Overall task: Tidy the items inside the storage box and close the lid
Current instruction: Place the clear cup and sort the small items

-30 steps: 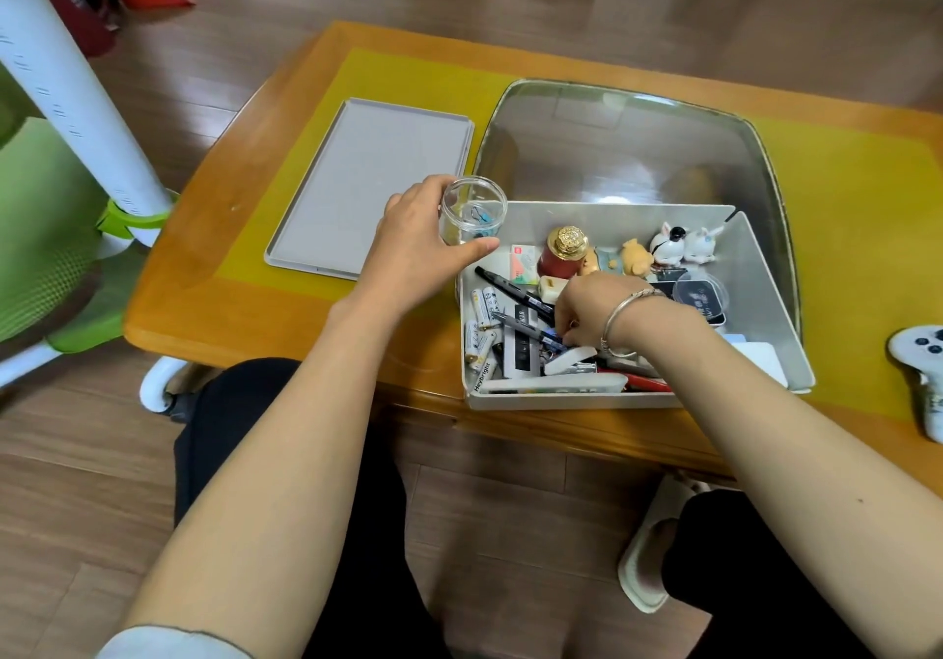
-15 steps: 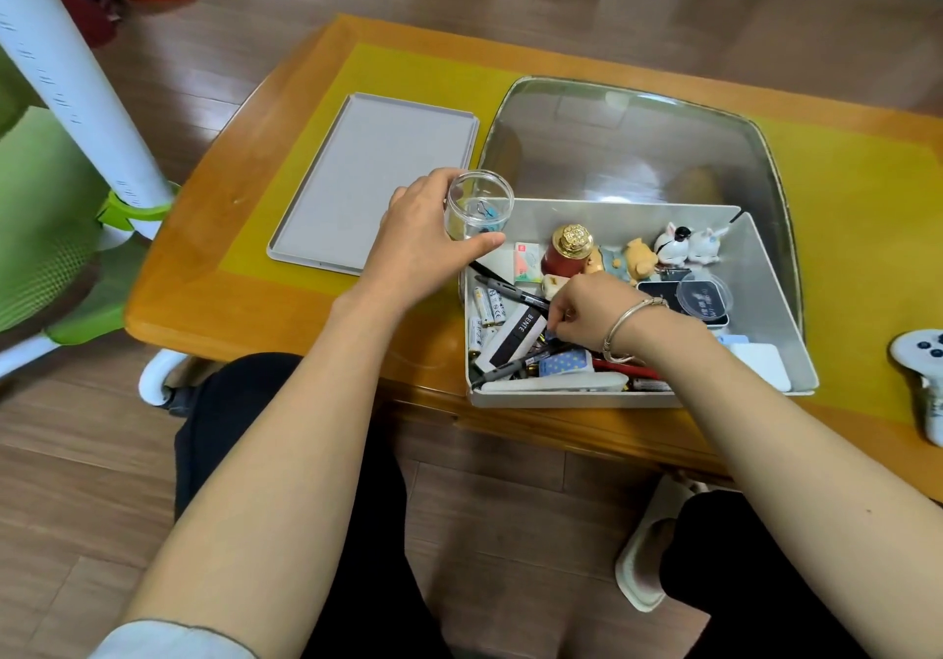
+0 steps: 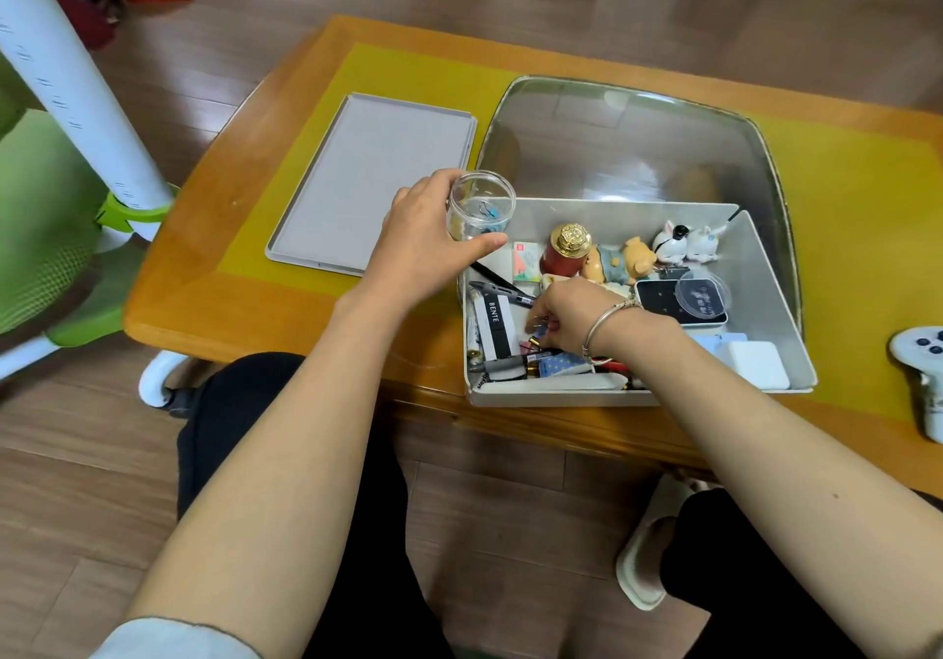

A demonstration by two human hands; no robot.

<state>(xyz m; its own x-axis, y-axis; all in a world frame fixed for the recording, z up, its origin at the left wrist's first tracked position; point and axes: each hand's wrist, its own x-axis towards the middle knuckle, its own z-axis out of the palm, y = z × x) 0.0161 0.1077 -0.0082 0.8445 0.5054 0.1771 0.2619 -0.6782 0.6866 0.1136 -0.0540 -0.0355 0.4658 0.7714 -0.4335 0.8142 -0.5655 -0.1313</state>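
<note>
I see my left hand [image 3: 426, 245] gripping a clear jar [image 3: 480, 205] at the box [image 3: 765, 270] corner; my right hand [image 3: 571, 319] digs among pens [image 3: 502, 365], possibly pinching 1 small clip.

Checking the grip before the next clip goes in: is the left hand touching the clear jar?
Touching. In the head view the left hand wraps the clear jar, thumb across its front.

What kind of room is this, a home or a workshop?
Most likely a home living room or study: a low wooden table on wood flooring, a game controller at its edge, a slipper on the person's foot, and a storage box of toys and pens.
</note>
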